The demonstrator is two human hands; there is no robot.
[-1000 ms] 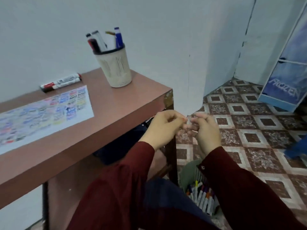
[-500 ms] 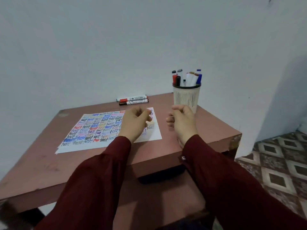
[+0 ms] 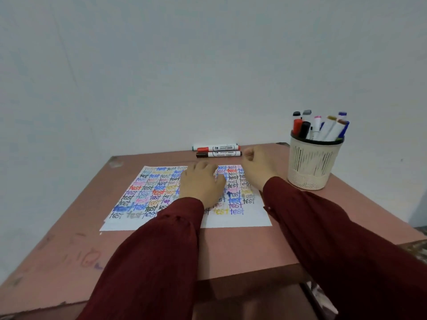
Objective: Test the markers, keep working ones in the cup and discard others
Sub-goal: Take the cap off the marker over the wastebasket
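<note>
— Where do the markers (image 3: 323, 129) stand?
— Upright in the pale slotted cup (image 3: 312, 167), caps up, at the far right of the table (image 3: 231, 248). Two more lie side by side along the back edge, by the wall (image 3: 208, 65): a red-capped marker (image 3: 217, 148) and, just in front of it, a dark-capped marker (image 3: 219, 154).
— And the hands?
— The left hand (image 3: 201, 184) lies palm down on the paper (image 3: 147, 195), a sheet filled with the word "test" in many colours. Its fingers bend away from the camera, so I cannot tell whether they grip anything.
— The right one?
— The right hand (image 3: 258, 168) is over the paper's far right corner, between the two lying markers and the cup, fingers curled in. Whether something is pinched inside, I cannot tell. It touches neither marker nor cup.
— Anything else?
— Dark red sleeves (image 3: 157, 250) on both arms.
</note>
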